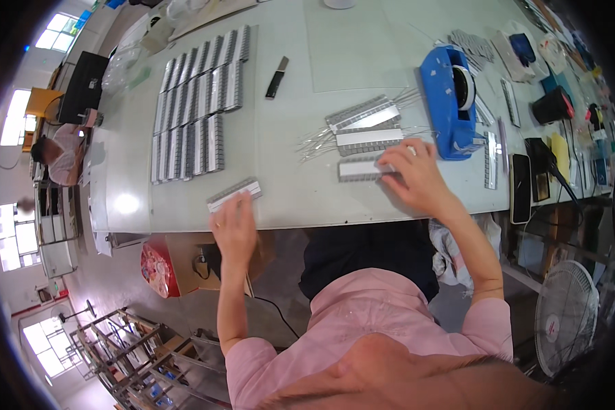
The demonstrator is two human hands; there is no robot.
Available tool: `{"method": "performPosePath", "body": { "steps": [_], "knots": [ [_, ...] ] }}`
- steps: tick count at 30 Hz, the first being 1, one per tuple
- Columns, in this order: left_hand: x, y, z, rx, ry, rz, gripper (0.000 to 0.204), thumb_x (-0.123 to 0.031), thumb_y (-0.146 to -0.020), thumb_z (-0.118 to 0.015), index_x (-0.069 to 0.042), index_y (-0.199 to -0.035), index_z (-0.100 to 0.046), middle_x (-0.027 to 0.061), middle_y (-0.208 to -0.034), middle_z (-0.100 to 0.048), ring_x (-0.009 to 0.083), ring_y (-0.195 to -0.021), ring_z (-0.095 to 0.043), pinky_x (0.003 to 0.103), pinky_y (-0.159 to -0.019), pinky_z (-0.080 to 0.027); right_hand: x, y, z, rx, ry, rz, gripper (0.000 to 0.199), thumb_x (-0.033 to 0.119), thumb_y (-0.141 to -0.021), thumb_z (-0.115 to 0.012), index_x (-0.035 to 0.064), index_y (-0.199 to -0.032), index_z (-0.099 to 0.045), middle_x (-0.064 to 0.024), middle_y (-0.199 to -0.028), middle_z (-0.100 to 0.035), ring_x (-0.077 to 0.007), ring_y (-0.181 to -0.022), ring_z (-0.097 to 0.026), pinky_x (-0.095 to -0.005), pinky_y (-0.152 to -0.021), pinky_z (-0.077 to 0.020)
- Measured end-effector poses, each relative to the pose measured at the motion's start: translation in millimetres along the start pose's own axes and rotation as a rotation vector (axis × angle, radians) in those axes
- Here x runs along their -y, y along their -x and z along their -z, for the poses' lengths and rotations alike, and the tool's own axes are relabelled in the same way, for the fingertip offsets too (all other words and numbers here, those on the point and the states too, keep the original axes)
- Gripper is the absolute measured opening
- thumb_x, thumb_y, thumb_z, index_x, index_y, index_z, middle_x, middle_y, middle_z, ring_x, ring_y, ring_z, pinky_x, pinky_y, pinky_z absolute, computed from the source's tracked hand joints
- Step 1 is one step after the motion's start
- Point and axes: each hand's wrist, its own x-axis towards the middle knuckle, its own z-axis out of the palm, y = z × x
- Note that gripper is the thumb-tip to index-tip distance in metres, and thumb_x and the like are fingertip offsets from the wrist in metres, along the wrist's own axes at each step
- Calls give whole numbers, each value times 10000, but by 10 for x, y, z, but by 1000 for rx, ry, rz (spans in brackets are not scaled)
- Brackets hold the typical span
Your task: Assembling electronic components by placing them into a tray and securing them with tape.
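Observation:
Near the table's front edge, my left hand (234,229) has its fingertips closed on the lower edge of a short grey-and-white ribbed strip (234,195), which lies tilted. My right hand (417,178) pinches the right end of another ribbed strip (359,169) between thumb and fingers, and that end is hidden. Just beyond it lie several similar strips (369,139) with thin wires sticking out of their ends. At the left, rows of ribbed strips (198,92) are laid side by side in a block.
A blue tape dispenser (447,102) stands right of my right hand. Beyond the hands lies a knife with a black handle (276,82). A phone (520,188) rests at the right edge. A fan (566,314) stands below right, and another person (60,154) is at far left.

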Motion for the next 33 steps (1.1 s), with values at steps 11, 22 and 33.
{"method": "performPosePath", "body": {
  "steps": [11,22,33],
  "knots": [
    [-1891,-596,216,121,660,-95,569,-290,-818,-769,-115,-1340,-624,149,-1326,-528,337,-1246,-490,499,-1037,-431,167,743,114,-294,175,-64,215,115,-752,-780,165,-957,-740,53,-831,-619,-196,-854,-574,-406,-802,-342],
    [-2025,-569,165,219,647,-45,646,-446,-840,-751,-157,-1395,-593,206,-1344,-466,398,-1267,-436,579,-1094,-358,113,665,-89,-296,124,-127,232,140,-796,-778,157,-1027,-763,56,-803,-584,-167,-828,-562,-392,-800,-346],
    [-2020,-588,186,234,625,-5,734,-504,-805,-766,-130,-1407,-573,200,-1334,-467,387,-1276,-432,569,-1105,-344,230,576,-115,-295,85,-179,215,140,-809,-749,119,-1023,-757,16,-810,-594,-200,-808,-551,-397,-775,-361]
  ]
}}
